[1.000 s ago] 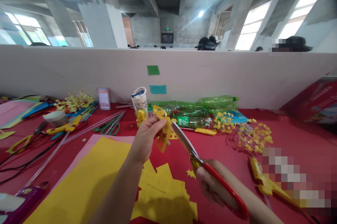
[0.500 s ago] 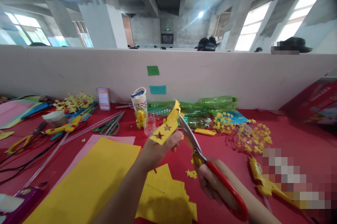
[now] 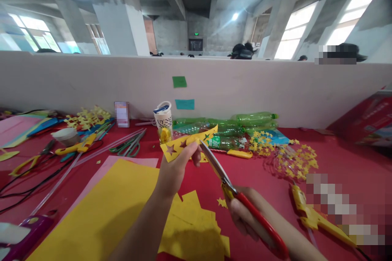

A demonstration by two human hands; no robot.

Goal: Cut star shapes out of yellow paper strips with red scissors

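My left hand (image 3: 180, 163) pinches a yellow paper strip (image 3: 171, 149) with star-shaped holes, raised over the table. Red-handled scissors (image 3: 260, 220) are gripped in my right hand (image 3: 245, 212); their blades look nearly closed, with the tips at the strip beside my left fingertips. Below lie cut yellow paper pieces (image 3: 192, 224) and a large yellow sheet (image 3: 101, 204) on top of a pink sheet (image 3: 114, 159). A few small yellow stars (image 3: 222, 202) rest just left of my right hand.
Green plastic bottles (image 3: 255, 119) and a cup (image 3: 163, 118) stand or lie by the white partition (image 3: 92, 81). Star clusters (image 3: 297, 159) and a yellow glue gun (image 3: 306, 212) are at right. Green-handled scissors (image 3: 131, 146), another glue gun (image 3: 79, 145) and cables lie left.
My left hand has turned and shifted slightly left, and the strip now lies lower and flatter. The scissors have moved slightly left, with their tips lower.
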